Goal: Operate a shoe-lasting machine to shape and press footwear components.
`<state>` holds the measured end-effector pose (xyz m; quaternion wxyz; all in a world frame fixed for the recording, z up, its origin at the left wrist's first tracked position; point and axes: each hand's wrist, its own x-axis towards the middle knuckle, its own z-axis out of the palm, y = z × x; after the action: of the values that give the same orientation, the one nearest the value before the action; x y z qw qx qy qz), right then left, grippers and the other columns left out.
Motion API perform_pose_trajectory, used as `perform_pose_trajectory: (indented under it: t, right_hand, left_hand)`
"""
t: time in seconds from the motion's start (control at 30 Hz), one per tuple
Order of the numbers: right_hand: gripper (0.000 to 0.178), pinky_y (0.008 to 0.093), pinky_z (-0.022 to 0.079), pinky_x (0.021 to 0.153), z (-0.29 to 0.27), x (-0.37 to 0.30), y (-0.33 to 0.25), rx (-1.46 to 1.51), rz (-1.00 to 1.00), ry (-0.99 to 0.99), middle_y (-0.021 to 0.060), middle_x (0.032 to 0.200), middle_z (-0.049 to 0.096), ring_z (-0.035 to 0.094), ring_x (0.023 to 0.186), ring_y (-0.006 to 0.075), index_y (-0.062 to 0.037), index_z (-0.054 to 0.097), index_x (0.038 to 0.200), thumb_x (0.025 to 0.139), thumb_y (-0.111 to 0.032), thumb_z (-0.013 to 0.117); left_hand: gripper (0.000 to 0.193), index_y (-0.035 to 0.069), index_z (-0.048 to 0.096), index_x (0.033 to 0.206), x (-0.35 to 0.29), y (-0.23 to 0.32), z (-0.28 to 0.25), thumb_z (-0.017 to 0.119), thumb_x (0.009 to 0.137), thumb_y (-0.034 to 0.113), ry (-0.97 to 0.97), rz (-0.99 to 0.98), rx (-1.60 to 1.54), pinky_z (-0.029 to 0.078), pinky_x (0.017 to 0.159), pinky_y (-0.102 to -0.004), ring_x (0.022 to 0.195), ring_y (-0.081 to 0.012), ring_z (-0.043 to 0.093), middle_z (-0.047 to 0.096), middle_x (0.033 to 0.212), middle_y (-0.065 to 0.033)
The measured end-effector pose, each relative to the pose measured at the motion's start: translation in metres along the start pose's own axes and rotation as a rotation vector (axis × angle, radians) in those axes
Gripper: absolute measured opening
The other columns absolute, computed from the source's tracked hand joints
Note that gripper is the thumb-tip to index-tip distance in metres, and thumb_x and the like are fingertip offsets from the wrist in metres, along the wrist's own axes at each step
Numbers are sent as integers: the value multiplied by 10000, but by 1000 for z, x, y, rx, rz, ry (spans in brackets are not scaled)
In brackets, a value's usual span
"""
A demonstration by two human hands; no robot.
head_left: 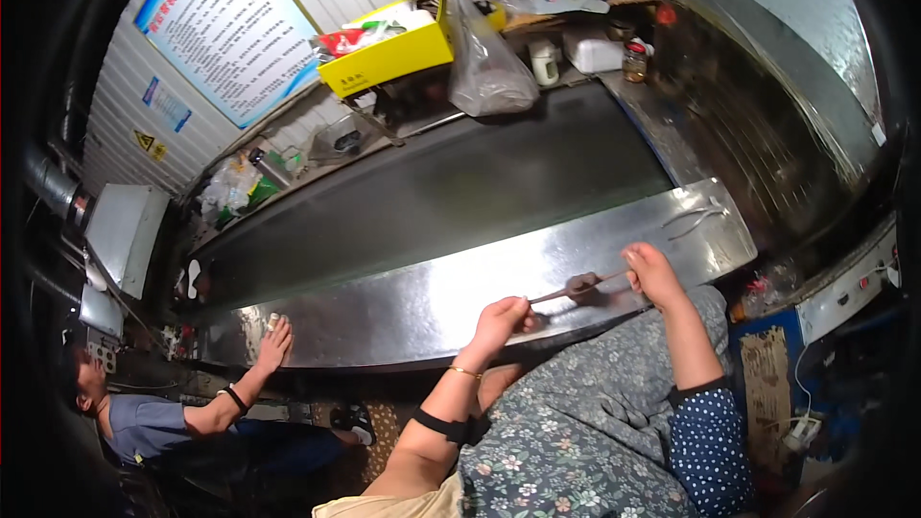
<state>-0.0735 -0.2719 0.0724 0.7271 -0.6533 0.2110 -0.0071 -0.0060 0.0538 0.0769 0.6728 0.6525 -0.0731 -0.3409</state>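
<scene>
A thin brownish strip (551, 296) stretches between my two hands, over the near side of a shiny metal plate (422, 297). My left hand (501, 321) pinches its left end, and my right hand (652, 275) is closed on the right end, higher up and farther right. Whether the strip is a cord, rod or band I cannot make out. Under it shows a dark patch that looks like a reflection in the metal. Beyond my right hand, a metal tool (696, 219) with two slim curved arms lies on the plate.
Behind the plate runs a dark flat belt (460, 182). A yellow box (389, 53), plastic bag (484, 58) and jar (634, 62) stand along the far side. At the left, another person's hand (275, 343) rests on the plate. A white control panel (849, 288) is at right.
</scene>
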Motion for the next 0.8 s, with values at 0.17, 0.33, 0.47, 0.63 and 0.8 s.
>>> perform_pose_trajectory:
  t: [0.17,0.33,0.47,0.63,0.8]
  right_hand:
    - [198,233,361,468,-5,0,1,51,-17,102,-27,669,511,436,536,53,-69,608,1069,1061,-239,506]
    - [191,229,351,460,-13,1,-1,179,-37,180,-30,655,504,430,517,54,-75,606,1067,1054,-250,529]
    - [161,225,337,454,-14,-1,-4,265,-49,135,-35,652,511,430,500,55,-98,596,1077,1038,-252,569]
    - [183,239,402,495,-8,-9,-5,119,60,-143,-27,682,569,516,544,74,-78,610,1069,1015,-253,616]
    - [169,244,424,508,-6,-10,-8,176,9,-95,-17,679,571,526,554,84,-68,603,1064,1015,-229,621]
  left_hand:
    - [295,5,671,929,-14,3,-10,580,1046,260,158,0,50,506,682,-266,709,-129,596,653,787,-42]
    - [298,11,686,931,-12,12,-23,595,1037,275,185,22,111,502,679,-262,710,-118,607,666,785,-38]
    - [289,16,710,943,-10,18,-23,615,1023,277,189,42,164,493,700,-259,735,-103,612,686,803,-26]
    - [284,15,719,967,-8,10,7,623,1018,277,37,36,219,499,716,-259,757,-94,609,687,832,-7]
    - [294,4,682,940,6,34,47,577,1048,257,75,-59,243,506,680,-253,716,-91,591,655,798,-18]
